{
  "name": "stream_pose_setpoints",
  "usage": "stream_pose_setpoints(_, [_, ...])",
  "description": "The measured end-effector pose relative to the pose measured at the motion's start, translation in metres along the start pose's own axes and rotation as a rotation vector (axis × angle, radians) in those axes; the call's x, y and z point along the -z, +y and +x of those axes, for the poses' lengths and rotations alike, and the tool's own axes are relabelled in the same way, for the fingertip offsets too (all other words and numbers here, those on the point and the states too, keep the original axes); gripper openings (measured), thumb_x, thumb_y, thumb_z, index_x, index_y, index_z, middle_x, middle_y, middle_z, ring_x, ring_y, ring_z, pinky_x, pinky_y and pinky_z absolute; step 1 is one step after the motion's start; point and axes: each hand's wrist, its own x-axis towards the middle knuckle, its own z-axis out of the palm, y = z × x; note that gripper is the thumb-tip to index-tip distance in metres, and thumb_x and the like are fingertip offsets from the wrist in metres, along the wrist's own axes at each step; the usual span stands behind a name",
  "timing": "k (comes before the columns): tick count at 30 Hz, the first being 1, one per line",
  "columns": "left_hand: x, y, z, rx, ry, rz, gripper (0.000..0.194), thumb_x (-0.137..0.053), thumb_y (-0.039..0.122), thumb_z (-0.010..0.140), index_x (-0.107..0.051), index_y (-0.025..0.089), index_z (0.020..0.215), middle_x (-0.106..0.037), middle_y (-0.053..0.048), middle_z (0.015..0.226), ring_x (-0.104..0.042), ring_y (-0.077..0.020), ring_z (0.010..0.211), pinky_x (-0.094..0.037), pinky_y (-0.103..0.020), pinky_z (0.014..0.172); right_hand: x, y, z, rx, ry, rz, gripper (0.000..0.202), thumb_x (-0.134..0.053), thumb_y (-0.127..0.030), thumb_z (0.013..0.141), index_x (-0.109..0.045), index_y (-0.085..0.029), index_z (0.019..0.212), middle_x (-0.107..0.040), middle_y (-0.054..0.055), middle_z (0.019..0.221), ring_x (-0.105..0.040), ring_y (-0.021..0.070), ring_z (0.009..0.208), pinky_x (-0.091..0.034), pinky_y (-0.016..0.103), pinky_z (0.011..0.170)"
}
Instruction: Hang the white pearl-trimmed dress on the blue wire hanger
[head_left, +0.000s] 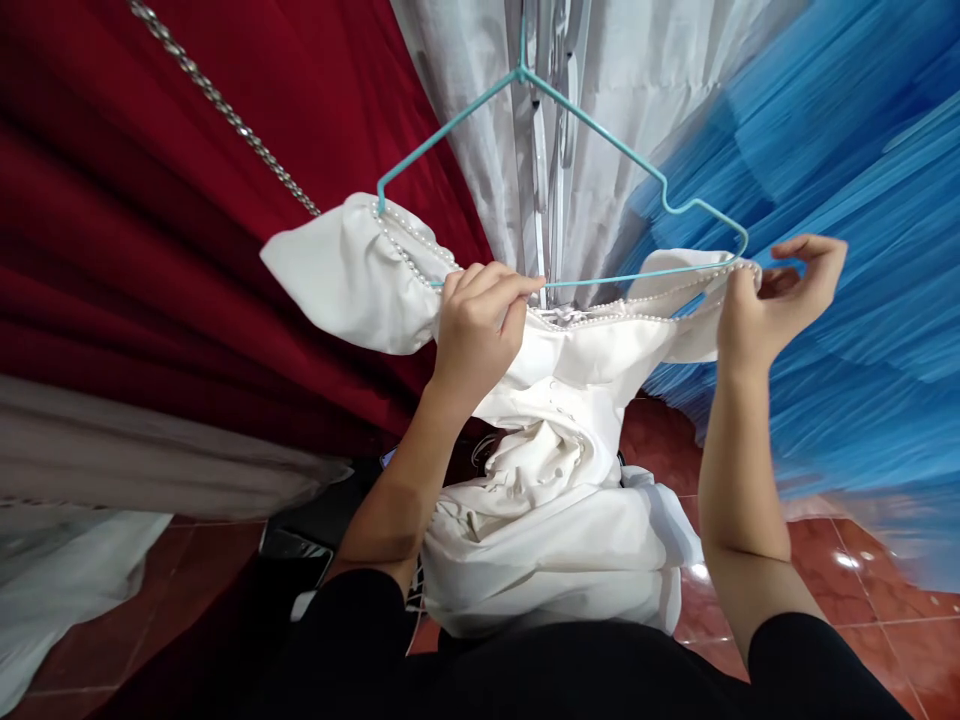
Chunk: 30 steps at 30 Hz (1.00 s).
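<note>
A white dress (pixel 577 360) with pearl-beaded edging and puffed sleeves hangs from a turquoise wire hanger (pixel 600 128). Its left sleeve (pixel 352 275) is looped over the hanger's left end. My left hand (pixel 484 320) is closed around the hanger's bottom bar near the middle, at the dress's neckline. At the hanger's right end, my right hand (pixel 776 295) pinches the beaded edge of the other sleeve (pixel 686 295), some of its fingers raised. The skirt (pixel 562 550) gathers in folds below, close to my body.
Dark red fabric (pixel 225 200) with a beaded strand (pixel 225 105) hangs on the left, blue tulle (pixel 862 250) on the right. White fabric (pixel 622 60) and metal hanging strips lie behind. Red tiles (pixel 855 570) cover the floor; a dark object (pixel 322 520) stands lower left.
</note>
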Motion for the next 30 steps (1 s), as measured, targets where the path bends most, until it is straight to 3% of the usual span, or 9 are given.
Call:
stream_pose_setpoints(2, [0.001, 0.000, 0.000, 0.019, -0.007, -0.010, 0.025, -0.055, 0.007, 0.091, -0.072, 0.023, 0.102, -0.070, -0.001, 0.092, -0.061, -0.0189, 0.088, -0.039, -0.036, 0.087, 0.001, 0.000, 0.023, 0.040, -0.026, 0.026, 0.033, -0.053, 0.006, 0.065, -0.046, -0.025, 0.074, -0.047, 0.001, 0.081, -0.032, 0.0082, 0.056, -0.027, 0.027, 0.051])
stream_pose_setpoints(4, [0.001, 0.002, 0.000, 0.032, -0.013, -0.016, 0.027, -0.054, 0.006, 0.091, -0.071, 0.023, 0.102, -0.070, -0.001, 0.092, -0.061, -0.0189, 0.088, -0.039, -0.036, 0.087, -0.002, -0.012, 0.040, 0.097, -0.067, 0.037, 0.030, -0.050, 0.003, 0.068, -0.045, -0.026, 0.072, -0.047, 0.002, 0.080, -0.039, 0.0100, 0.063, -0.027, 0.027, 0.052])
stream_pose_setpoints(9, [-0.002, 0.006, 0.000, 0.047, -0.009, -0.034, 0.025, -0.054, 0.006, 0.091, -0.070, 0.023, 0.100, -0.069, 0.000, 0.091, -0.060, -0.0180, 0.087, -0.039, -0.036, 0.088, -0.022, -0.050, 0.051, 0.274, -0.276, 0.026, 0.025, -0.050, 0.001, 0.065, -0.049, -0.023, 0.070, -0.049, 0.001, 0.077, -0.037, 0.0080, 0.061, -0.028, 0.027, 0.054])
stream_pose_setpoints(13, [-0.004, 0.005, 0.000, 0.080, 0.021, -0.019, 0.024, -0.055, 0.005, 0.090, -0.070, 0.022, 0.097, -0.069, 0.000, 0.090, -0.060, -0.0177, 0.086, -0.040, -0.036, 0.090, -0.029, -0.056, 0.042, 0.288, -0.388, -0.032, 0.024, -0.050, -0.001, 0.067, -0.052, -0.024, 0.068, -0.054, 0.001, 0.074, -0.042, 0.0089, 0.057, -0.031, 0.029, 0.056])
stream_pose_setpoints(20, [-0.006, 0.011, 0.003, 0.085, 0.007, -0.036, 0.024, -0.055, 0.007, 0.091, -0.071, 0.022, 0.098, -0.069, -0.001, 0.090, -0.061, -0.0182, 0.086, -0.042, -0.036, 0.088, -0.019, -0.057, 0.038, 0.221, -0.320, 0.036, 0.026, -0.051, 0.001, 0.066, -0.052, -0.025, 0.066, -0.055, 0.000, 0.070, -0.044, 0.0111, 0.059, -0.031, 0.030, 0.057])
stream_pose_setpoints(24, [-0.011, 0.013, 0.003, 0.100, 0.009, -0.050, 0.024, -0.054, 0.008, 0.092, -0.071, 0.023, 0.101, -0.070, -0.001, 0.091, -0.061, -0.0185, 0.087, -0.041, -0.036, 0.088, -0.029, -0.084, 0.033, 0.257, -0.456, 0.088, 0.020, -0.054, -0.005, 0.077, -0.057, -0.025, 0.075, -0.058, 0.002, 0.083, -0.050, 0.0116, 0.068, -0.037, 0.029, 0.062])
stream_pose_setpoints(27, [-0.016, 0.011, 0.001, 0.124, 0.019, -0.057, 0.023, -0.052, 0.010, 0.094, -0.070, 0.024, 0.102, -0.069, -0.001, 0.093, -0.060, -0.0188, 0.089, -0.041, -0.038, 0.093, -0.031, -0.102, 0.011, 0.224, -0.488, 0.253, 0.009, -0.060, -0.010, 0.080, -0.058, -0.019, 0.077, -0.056, 0.003, 0.085, -0.048, 0.0072, 0.066, -0.040, 0.026, 0.060])
stream_pose_setpoints(29, [-0.019, 0.010, 0.000, 0.132, 0.033, -0.058, 0.023, -0.051, 0.011, 0.095, -0.069, 0.023, 0.103, -0.068, -0.001, 0.095, -0.059, -0.0191, 0.092, -0.040, -0.039, 0.096, -0.027, -0.103, -0.010, 0.122, -0.630, 0.315, 0.006, -0.062, -0.018, 0.084, -0.059, -0.016, 0.079, -0.056, 0.001, 0.080, -0.049, 0.0062, 0.065, -0.041, 0.024, 0.060])
stream_pose_setpoints(30, [-0.020, 0.011, -0.001, 0.133, 0.045, -0.058, 0.023, -0.051, 0.011, 0.096, -0.069, 0.023, 0.103, -0.068, -0.001, 0.096, -0.059, -0.0192, 0.093, -0.039, -0.039, 0.097, -0.025, -0.099, -0.021, 0.034, -0.777, 0.324, 0.011, -0.062, -0.023, 0.086, -0.059, -0.016, 0.079, -0.057, 0.001, 0.075, -0.051, 0.0066, 0.064, -0.042, 0.024, 0.059])
